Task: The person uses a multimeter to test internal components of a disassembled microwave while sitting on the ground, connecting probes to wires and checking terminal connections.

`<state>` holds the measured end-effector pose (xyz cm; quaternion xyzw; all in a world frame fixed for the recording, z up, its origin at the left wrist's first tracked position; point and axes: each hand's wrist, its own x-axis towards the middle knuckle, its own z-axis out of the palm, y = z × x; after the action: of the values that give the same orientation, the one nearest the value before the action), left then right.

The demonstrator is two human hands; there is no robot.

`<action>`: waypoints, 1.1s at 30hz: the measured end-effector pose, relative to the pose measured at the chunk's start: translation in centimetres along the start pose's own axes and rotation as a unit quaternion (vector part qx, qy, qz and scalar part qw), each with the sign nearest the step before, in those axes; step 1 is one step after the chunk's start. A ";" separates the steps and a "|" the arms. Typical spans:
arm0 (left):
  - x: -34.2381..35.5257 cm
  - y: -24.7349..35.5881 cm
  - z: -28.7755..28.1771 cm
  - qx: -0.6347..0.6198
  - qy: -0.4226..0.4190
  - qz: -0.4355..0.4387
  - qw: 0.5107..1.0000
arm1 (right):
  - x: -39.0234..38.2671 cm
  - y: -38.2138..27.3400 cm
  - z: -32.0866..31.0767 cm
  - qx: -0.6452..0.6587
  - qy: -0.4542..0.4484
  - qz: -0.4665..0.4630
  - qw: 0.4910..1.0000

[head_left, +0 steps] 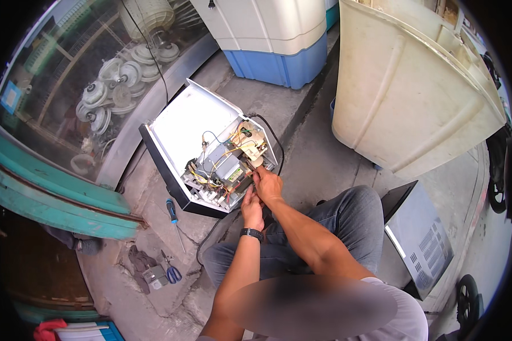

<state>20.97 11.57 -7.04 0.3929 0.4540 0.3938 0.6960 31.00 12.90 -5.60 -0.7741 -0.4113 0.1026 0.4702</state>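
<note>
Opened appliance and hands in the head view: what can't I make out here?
Head view throughout:
What the right hand holds, if anything: hidden by the hand itself.
Print on the yellow label inside the opened appliance: too small.
Top of the white-and-blue container: cut off by the upper edge.

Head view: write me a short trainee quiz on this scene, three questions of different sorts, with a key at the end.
1. True or false: the screwdriver lies on the ground, out of both the left hand and the right hand.
2. Multiple choice: where are both hands?
A) On the scissors
B) At the exposed parts of the opened appliance
C) On the vented panel
3. Fill in: the watch is worn on the ____ wrist.

Key: 1. True. 2. B. 3. Left.
</note>
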 end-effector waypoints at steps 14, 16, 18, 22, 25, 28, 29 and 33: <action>1.5 0.3 1.7 -0.032 -0.048 -0.081 0.995 | -3.0 5.1 -1.5 0.101 -0.009 0.015 0.995; 1.6 0.9 1.7 -0.101 -0.051 -0.111 0.987 | -2.3 4.9 -0.6 0.136 -0.021 0.038 0.990; 1.7 1.3 1.9 -0.111 -0.040 -0.103 0.988 | -1.7 4.7 0.2 0.171 -0.034 0.061 0.983; 2.1 1.0 3.3 -0.119 0.047 -0.061 0.990 | -1.2 3.7 1.3 0.252 -0.088 0.173 0.948; 3.2 0.5 4.3 -0.119 0.120 -0.015 0.986 | -1.0 2.9 1.6 0.377 -0.087 0.245 0.889; 3.4 -0.1 4.9 -0.113 0.157 0.013 0.981 | -0.9 2.4 1.3 0.505 -0.094 0.316 0.798; 3.4 -0.1 4.8 -0.112 0.154 0.015 0.982 | -0.9 2.3 1.3 0.519 -0.098 0.330 0.782; 3.5 -0.7 4.7 -0.096 0.153 0.036 0.983 | -0.6 1.9 1.3 0.488 -0.066 0.310 0.813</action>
<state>26.47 13.57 -7.45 0.2755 0.5012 0.5156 0.6380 30.90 12.84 -8.00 -0.5205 -0.0751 0.4813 0.7013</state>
